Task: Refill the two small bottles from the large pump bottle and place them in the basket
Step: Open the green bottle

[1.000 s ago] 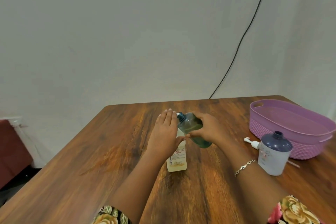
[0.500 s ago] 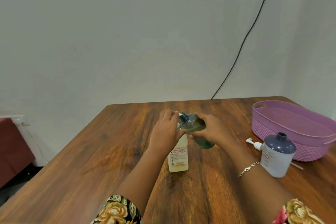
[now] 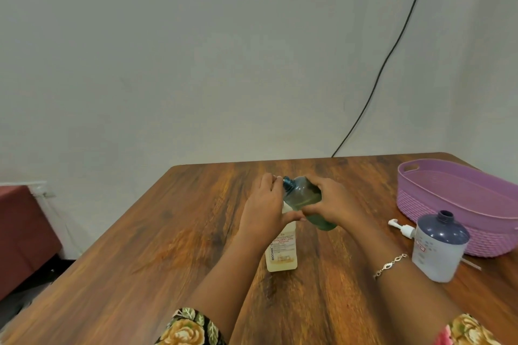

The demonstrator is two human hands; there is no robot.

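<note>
Right hand [image 3: 333, 204] wraps the body of the small green bottle [image 3: 301, 199] and holds it off the surface [image 3: 168, 246], mid-scene. The bottle is tilted. Its long axis runs from the base at near right to the dark open neck at far left.

Left hand [image 3: 265, 207]: fingers curled, tips just beside that neck. The back of the hand hides what they hold, if anything, so the grip cannot be told. A pale speck shows at the fingertips.

This hand sits over the top of the pale labelled bottle [image 3: 281, 253], which stands upright directly below.

The neck points at the left hand, so that hand is nearer for any cap work.

Large bottle [image 3: 440, 249] stands uncapped at near right, well apart and nearer the right arm. Its pump head [image 3: 402, 228] lies just beside it. The purple basket [image 3: 414, 204] sits behind it at far right, with no bottles seen inside.

Judgement: neither small bottle is placed yet, and the green one looks partly filled.
</note>
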